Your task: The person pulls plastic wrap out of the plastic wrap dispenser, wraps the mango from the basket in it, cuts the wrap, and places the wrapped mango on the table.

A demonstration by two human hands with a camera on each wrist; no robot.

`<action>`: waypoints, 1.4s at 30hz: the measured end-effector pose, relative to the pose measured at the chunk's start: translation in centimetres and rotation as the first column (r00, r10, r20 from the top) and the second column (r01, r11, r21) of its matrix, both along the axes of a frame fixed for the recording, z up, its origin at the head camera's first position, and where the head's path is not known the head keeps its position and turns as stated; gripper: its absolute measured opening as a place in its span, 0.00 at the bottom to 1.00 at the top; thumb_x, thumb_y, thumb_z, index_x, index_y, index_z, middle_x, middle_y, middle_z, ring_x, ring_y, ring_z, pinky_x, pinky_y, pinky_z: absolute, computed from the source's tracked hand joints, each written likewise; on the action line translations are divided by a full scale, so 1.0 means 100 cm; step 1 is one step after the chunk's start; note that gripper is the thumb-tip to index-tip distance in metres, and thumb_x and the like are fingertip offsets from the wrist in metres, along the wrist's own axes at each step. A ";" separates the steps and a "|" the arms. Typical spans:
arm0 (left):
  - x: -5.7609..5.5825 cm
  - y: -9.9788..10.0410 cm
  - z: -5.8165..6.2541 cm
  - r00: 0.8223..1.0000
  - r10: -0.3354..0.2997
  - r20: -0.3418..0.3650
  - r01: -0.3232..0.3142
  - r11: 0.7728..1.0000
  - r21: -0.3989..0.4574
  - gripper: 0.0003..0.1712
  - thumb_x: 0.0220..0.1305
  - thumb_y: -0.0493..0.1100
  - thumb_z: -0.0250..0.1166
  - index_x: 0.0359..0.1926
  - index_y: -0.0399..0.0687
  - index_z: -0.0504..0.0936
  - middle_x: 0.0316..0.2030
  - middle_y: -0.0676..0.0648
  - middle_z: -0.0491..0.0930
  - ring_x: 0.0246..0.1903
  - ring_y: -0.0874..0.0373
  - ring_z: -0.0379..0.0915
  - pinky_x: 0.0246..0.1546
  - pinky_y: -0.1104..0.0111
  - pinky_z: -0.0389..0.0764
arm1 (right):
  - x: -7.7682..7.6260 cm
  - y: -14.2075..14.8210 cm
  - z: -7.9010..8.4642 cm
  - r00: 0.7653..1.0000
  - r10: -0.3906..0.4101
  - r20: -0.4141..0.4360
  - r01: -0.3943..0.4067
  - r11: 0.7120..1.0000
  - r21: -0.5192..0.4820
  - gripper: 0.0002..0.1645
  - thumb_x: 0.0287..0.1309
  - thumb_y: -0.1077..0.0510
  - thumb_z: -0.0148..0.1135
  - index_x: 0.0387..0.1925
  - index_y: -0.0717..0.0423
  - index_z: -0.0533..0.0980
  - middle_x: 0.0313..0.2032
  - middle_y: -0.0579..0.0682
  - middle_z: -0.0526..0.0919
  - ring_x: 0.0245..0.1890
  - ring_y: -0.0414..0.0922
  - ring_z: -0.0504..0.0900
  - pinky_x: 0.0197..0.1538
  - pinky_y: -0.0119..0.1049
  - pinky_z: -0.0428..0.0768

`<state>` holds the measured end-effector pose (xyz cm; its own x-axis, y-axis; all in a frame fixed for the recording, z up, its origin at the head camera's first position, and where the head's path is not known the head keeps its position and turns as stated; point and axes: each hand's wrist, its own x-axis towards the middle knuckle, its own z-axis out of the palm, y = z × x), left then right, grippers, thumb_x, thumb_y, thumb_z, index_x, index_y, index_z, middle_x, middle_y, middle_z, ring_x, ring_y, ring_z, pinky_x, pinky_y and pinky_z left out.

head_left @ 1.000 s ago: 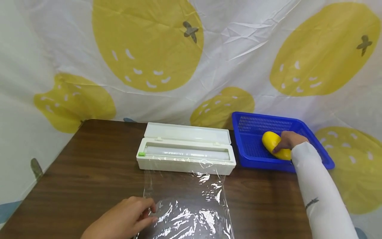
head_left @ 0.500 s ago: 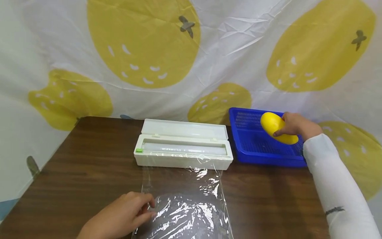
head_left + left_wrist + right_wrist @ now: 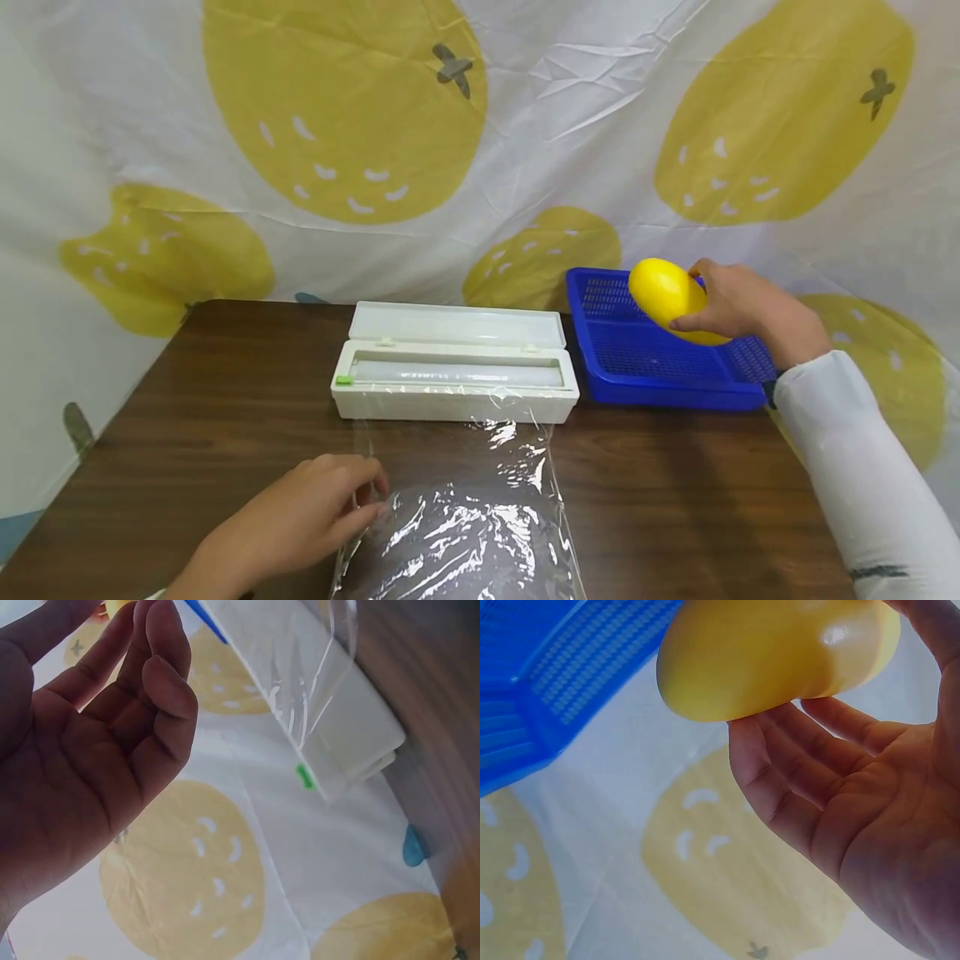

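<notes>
A smooth yellow mango (image 3: 666,293) is held up over the blue basket (image 3: 600,379). My right hand (image 3: 750,308) grips it from the right, thumb on the near side and fingers behind. In the right wrist view, fingertips (image 3: 750,739) press on the mango's (image 3: 765,652) surface. Clear plastic wrap (image 3: 465,533) stretches toward me over the table from a white wrap dispenser (image 3: 457,407), whose lid stands open at the back. My left hand (image 3: 300,517) is at the wrap's left edge, fingers loosely bent. The left wrist view shows nothing between that hand's (image 3: 97,757) fingers.
The basket stands at the back right, beside the dispenser, on a dark brown wooden table (image 3: 202,417). A green slider (image 3: 343,380) sits at the dispenser's left end. A white cloth (image 3: 540,150) printed with yellow fruit hangs right behind the table.
My right hand has lifted the mango up from inside the basket and brought it slightly left. My left hand stays by the wrap's edge. The head view has shifted a little.
</notes>
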<state>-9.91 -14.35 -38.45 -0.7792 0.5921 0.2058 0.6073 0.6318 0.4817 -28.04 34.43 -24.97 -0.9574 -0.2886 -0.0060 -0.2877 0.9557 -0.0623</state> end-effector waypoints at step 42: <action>-0.013 0.011 0.021 0.991 -0.028 -0.131 0.036 0.998 0.058 0.03 0.61 0.42 0.68 0.36 0.54 0.82 0.31 0.60 0.81 0.29 0.72 0.73 0.30 0.70 0.84 | 0.083 -0.085 0.000 0.919 0.198 -0.341 -0.263 0.953 -0.154 0.46 0.40 0.47 0.75 0.60 0.64 0.70 0.52 0.62 0.78 0.46 0.54 0.74 0.46 0.53 0.75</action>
<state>-11.25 -13.24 -36.32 -0.7243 0.5998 0.3402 0.6868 0.5833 0.4337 -19.73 25.93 -24.96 -0.8057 -0.4661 0.3654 -0.5337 0.8389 -0.1066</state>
